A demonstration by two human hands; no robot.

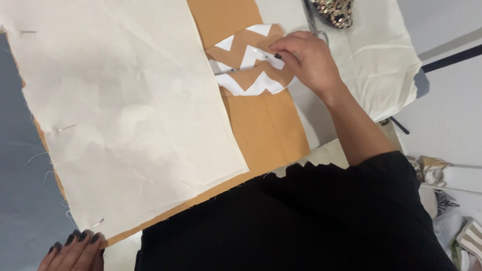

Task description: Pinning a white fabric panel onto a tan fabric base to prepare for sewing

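A large cream fabric panel (pixel 130 100) lies pinned over a tan fabric (pixel 266 130) on the table. A rounded tan-and-white zigzag patch (pixel 246 62) sits on the tan fabric beside the cream panel's right edge. My right hand (pixel 306 57) rests on the patch's right side, fingertips pinched at a pin on it. My left hand (pixel 75 251) presses flat with its fingers on the near corner of the cream panel, next to a pin (pixel 98 222).
Two more pins (pixel 65 128) sit along the cream panel's left edge. Scissors (pixel 314 22) and a sequined object (pixel 334 11) lie at the top. Another cream cloth (pixel 376 55) lies to the right. Striped fabric scraps (pixel 467 236) lie at lower right.
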